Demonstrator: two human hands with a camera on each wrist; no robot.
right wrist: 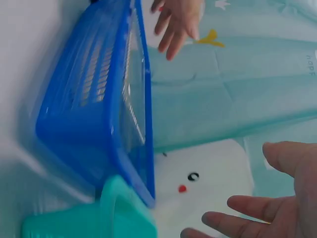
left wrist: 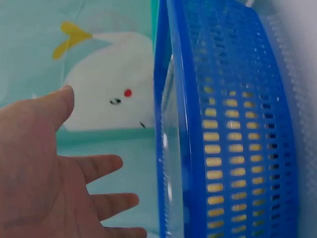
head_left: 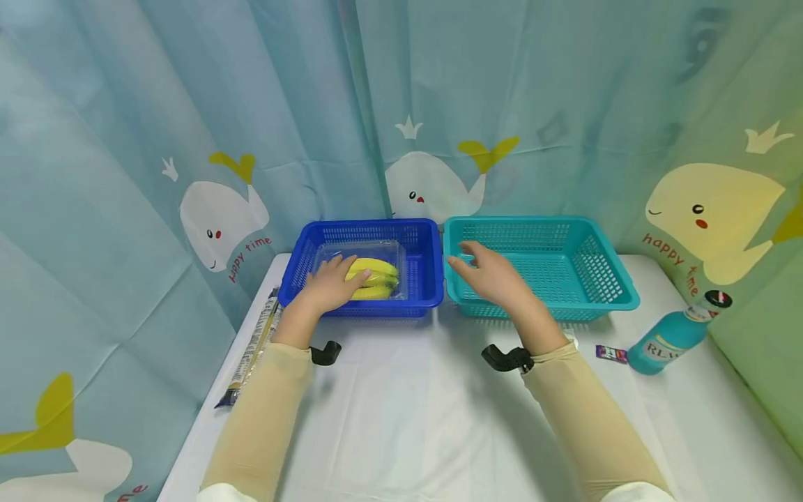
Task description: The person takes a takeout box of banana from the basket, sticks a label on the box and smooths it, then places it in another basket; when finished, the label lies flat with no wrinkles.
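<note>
Several yellow bananas (head_left: 376, 265) lie in a clear plastic box (head_left: 360, 248) inside the blue basket (head_left: 433, 272). Over the left part of that basket is my left hand (head_left: 329, 282), its fingers spread and holding nothing. From the left wrist view, that same hand (left wrist: 44, 168) stands above the basket's rim, apart from it. My right hand (head_left: 492, 277) hovers at the left side of the teal basket (head_left: 552, 275), fingers extended and nothing in them. The right wrist view shows this right hand (right wrist: 272, 208) clear of both baskets.
A long silvery-gold packet (head_left: 254, 352) lies along the table's left edge. To the right stand a blue bottle (head_left: 668, 341) with a dark cap and a small purple packet (head_left: 611, 354). A whale-print curtain (head_left: 320, 104) hangs close behind the baskets.
</note>
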